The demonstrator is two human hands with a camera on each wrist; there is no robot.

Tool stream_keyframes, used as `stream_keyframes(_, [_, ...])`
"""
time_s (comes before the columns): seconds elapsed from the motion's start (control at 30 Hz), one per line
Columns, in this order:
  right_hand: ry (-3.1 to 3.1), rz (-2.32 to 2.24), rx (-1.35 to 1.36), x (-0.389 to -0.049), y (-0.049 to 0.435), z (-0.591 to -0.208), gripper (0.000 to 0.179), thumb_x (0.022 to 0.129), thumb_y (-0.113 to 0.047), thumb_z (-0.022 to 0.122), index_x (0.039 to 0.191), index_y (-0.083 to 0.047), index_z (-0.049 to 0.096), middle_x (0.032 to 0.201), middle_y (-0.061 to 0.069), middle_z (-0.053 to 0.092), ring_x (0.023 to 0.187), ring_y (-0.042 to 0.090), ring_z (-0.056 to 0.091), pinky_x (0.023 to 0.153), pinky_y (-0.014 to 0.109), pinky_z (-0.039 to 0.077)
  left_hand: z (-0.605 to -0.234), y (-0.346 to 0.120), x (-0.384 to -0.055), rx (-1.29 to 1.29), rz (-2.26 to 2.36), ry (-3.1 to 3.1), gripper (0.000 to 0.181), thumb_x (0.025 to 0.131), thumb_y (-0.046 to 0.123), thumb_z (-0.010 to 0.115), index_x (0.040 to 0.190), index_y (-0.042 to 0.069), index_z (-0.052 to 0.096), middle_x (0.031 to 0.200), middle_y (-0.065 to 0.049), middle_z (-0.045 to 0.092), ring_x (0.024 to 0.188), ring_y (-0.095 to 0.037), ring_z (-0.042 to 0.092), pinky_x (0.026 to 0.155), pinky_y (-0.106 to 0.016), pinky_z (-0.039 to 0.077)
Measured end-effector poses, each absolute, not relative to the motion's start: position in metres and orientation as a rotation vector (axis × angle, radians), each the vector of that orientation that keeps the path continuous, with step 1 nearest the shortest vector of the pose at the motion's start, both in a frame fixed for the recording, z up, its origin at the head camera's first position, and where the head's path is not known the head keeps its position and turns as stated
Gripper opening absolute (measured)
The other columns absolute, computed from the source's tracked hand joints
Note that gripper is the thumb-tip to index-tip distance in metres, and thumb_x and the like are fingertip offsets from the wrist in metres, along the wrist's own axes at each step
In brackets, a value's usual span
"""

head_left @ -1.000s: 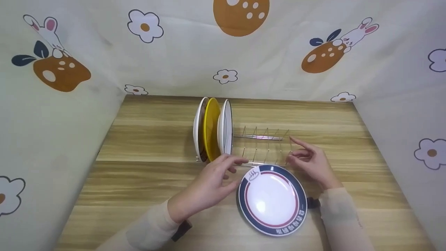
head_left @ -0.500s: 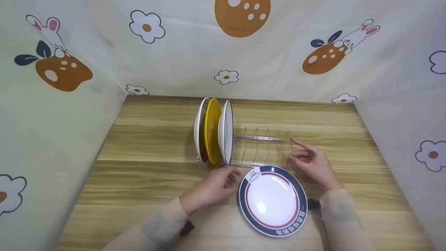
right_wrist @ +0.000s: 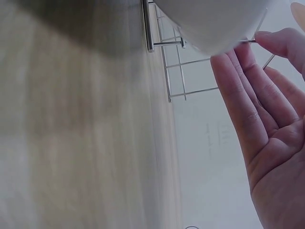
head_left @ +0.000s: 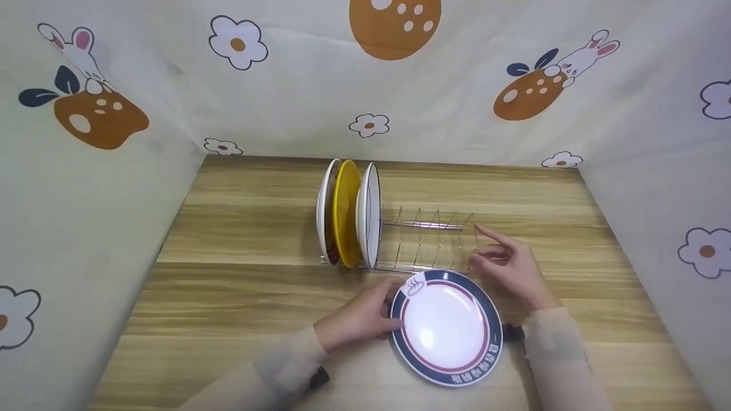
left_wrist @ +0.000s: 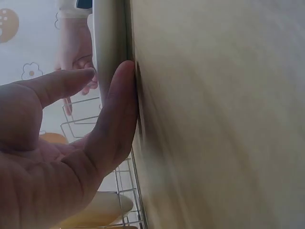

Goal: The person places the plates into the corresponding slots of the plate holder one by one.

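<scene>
A white plate (head_left: 446, 328) with a dark blue rim and a red ring lies face up in front of a wire dish rack (head_left: 421, 225). My left hand (head_left: 362, 314) pinches its left edge. In the left wrist view, the plate's edge (left_wrist: 109, 43) sits between my thumb and a finger. My right hand (head_left: 510, 268) grips the rack's right end wire with thumb and fingers, also seen from the right wrist beside the plate's pale underside (right_wrist: 214, 19). Upright in the rack's left part stand a white-backed plate (head_left: 322, 214), a yellow plate (head_left: 346, 214) and a white dark-rimmed plate (head_left: 371, 217).
The rack's right slots hold no plates. A wooden tabletop (head_left: 240, 228) lies under everything. Patterned cloth walls (head_left: 297, 85) enclose the back and both sides.
My left hand has come away from the standing plates, moving down and right to the near plate's left edge, which it now pinches. My right hand stays on the rack.
</scene>
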State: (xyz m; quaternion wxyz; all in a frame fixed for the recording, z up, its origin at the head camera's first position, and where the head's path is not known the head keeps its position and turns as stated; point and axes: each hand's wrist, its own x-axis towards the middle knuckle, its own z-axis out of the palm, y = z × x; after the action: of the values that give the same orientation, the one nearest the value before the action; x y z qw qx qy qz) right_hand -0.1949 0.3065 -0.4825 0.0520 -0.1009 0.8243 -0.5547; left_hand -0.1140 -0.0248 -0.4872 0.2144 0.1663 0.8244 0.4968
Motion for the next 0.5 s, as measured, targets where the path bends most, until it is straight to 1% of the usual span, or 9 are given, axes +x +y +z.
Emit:
stream_keyframes(0.07, [2.508,-1.685,-0.303,-0.1951,0.3066,-0.4826,0.070,0.089,-0.014,0.082,0.152,-0.018,0.052,0.108,0.019,0.077,0.092,0.018,0.078,0.084,0.029,0.064,-0.4879,-0.0224,-0.1142,0.478,1.337,2.337,0.080,0.086,0.016,0.083,0.154,0.013,0.042,0.144,-0.013,0.058,0.125,-0.024,0.062,0.109,-0.039,0.053])
stream_keyframes(0.1, [2.510,-1.686,-0.301,-0.1952,0.3065,-0.4825,0.070,0.089,-0.014,0.082,0.152,-0.018,0.052,0.107,0.018,0.078,0.091,0.018,0.078,0.084,0.029,0.064,-0.4884,-0.0213,-0.1145,0.490,1.324,2.356,0.084,0.084,0.016,0.084,0.156,0.014,0.040,0.150,-0.013,0.054,0.134,-0.026,0.056,0.116,-0.039,0.046])
stream_keyframes(0.17, [2.511,-1.697,-0.294,-0.1957,0.3064,-0.4827,0.070,0.088,-0.014,0.082,0.152,-0.018,0.053,0.106,0.016,0.078,0.090,0.019,0.078,0.083,0.030,0.064,-0.4892,-0.0193,-0.1151,0.514,1.321,2.370,0.091,0.081,0.013,0.085,0.158,0.016,0.037,0.157,-0.013,0.048,0.143,-0.029,0.049,0.122,-0.045,0.040])
stream_keyframes(0.23, [2.508,-1.706,-0.300,-0.1963,0.3064,-0.4832,0.070,0.088,-0.013,0.082,0.152,-0.017,0.053,0.105,0.016,0.078,0.090,0.019,0.078,0.083,0.030,0.064,-0.4899,-0.0182,-0.1152,0.537,1.333,2.370,0.096,0.079,0.010,0.086,0.159,0.017,0.035,0.159,-0.013,0.045,0.145,-0.031,0.046,0.123,-0.048,0.038])
stream_keyframes(0.37, [2.505,-1.721,-0.322,-0.1966,0.3063,-0.4844,0.069,0.088,-0.010,0.081,0.151,-0.013,0.053,0.104,0.018,0.078,0.089,0.019,0.079,0.084,0.030,0.064,-0.4916,-0.0174,-0.1147,0.571,1.396,2.335,0.097,0.077,0.002,0.084,0.159,0.020,0.036,0.159,-0.013,0.044,0.140,-0.032,0.050,0.118,-0.047,0.044])
stream_keyframes(0.43, [2.505,-1.716,-0.337,-0.1964,0.3061,-0.4846,0.069,0.089,-0.009,0.081,0.151,-0.011,0.052,0.105,0.020,0.078,0.089,0.020,0.079,0.084,0.029,0.064,-0.4920,-0.0177,-0.1141,0.574,1.457,2.293,0.094,0.079,-0.002,0.081,0.158,0.023,0.038,0.159,-0.014,0.044,0.137,-0.034,0.054,0.112,-0.043,0.050])
stream_keyframes(0.5, [2.499,-1.722,-0.334,-0.1961,0.3060,-0.4847,0.069,0.089,-0.010,0.081,0.151,-0.013,0.053,0.105,0.020,0.078,0.089,0.020,0.079,0.084,0.029,0.064,-0.4914,-0.0182,-0.1134,0.570,1.532,2.232,0.091,0.080,-0.005,0.077,0.157,0.024,0.039,0.160,-0.013,0.042,0.134,-0.035,0.057,0.105,-0.037,0.055])
